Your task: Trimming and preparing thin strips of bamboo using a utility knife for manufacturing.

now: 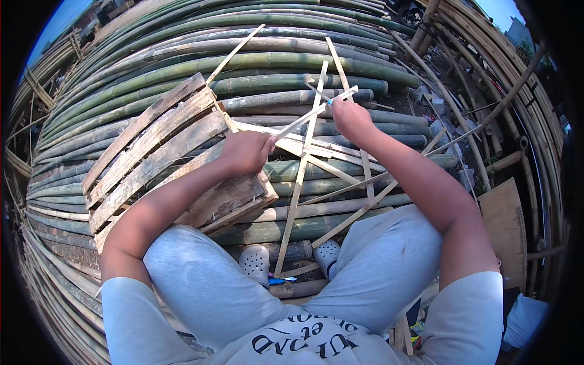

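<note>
bamboo poles point(182, 73): green, some faded to grey-green — pale rings at the joints
split strips point(298, 182): pale straw yellow, plain
wooden pallet point(152, 146): weathered grey-brown, darker streaks along the grain
trousers point(207, 286): light grey, unpatterned
shirt point(304, 340): pale grey — dark lettering across the front
clogs point(255, 261): off-white, dotted with round holes
sky point(61, 18): clear blue

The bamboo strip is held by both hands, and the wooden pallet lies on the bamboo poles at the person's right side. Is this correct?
Not quite. In the head view the wooden pallet lies at the person's left side, not the right. The rest holds: the left hand and the right hand both hold the bamboo strip, and the pallet rests on the bamboo poles.
</note>
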{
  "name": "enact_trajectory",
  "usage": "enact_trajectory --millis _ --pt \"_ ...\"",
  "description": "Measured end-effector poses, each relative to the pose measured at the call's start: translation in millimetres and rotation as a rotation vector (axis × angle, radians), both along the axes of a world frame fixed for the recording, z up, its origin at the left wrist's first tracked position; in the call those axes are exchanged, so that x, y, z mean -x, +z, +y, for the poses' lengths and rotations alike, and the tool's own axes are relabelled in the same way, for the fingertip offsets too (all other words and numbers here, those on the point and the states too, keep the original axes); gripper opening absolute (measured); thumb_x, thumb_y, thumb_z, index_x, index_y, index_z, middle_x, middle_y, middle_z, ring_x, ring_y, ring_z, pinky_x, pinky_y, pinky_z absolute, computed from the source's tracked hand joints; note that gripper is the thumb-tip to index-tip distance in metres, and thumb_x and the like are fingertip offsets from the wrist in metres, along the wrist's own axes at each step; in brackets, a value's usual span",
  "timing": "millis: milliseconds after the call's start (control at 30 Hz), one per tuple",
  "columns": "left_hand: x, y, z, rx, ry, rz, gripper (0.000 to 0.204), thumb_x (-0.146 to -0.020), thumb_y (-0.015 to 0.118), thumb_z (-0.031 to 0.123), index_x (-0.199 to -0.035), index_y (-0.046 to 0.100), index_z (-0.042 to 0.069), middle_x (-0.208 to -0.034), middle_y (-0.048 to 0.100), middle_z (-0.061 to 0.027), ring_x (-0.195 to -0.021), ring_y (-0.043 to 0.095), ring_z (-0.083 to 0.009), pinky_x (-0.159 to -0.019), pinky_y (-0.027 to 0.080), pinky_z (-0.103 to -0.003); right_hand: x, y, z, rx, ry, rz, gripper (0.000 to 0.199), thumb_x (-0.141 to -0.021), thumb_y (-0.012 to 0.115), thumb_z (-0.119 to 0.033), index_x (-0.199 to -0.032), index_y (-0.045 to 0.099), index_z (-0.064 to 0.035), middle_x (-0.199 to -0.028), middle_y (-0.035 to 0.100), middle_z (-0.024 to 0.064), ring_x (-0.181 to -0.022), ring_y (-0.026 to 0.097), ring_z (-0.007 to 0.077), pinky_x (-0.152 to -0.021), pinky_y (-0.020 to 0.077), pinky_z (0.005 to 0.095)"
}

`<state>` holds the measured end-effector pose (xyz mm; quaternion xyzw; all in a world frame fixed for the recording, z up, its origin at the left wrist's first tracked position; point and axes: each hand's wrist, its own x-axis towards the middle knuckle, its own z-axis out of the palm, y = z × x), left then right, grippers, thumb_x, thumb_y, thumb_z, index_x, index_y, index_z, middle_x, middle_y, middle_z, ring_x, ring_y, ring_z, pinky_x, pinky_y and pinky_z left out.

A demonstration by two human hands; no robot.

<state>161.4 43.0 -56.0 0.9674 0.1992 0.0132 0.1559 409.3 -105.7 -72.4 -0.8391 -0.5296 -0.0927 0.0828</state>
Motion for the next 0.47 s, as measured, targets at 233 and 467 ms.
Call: enact_trajectory --millis 233,467 --pt "7 6 1 0.016 -0.054 0.050 0.044 -0.103 0.037 0.040 -0.084 0.065 0.012 -0.061 0.066 -0.0024 -0.073 0.067 -0.0270 -0.068 0.049 -0.042 26 6 -15 0.001 0.011 0.203 0.027 -0.100 0.046 -0.021 -0.092 0.056 0.0030 -0.079 0.067 0.0261 -0.080 0.066 0.0452 -0.072 0.0523 0.0553" --pt "8 7 2 0.028 -0.104 0.058 0.045 -0.104 0.037 0.042 -0.086 0.064 0.012 -0.056 0.065 0.0054 -0.066 0.068 -0.0153 -0.067 0.049 -0.034 -3 8 -19 0.054 -0.091 0.162 0.026 -0.101 0.049 -0.025 -0.102 0.052 0.0006 -0.078 0.069 0.0223 -0.076 0.070 0.0408 -0.068 0.0574 0.0511"
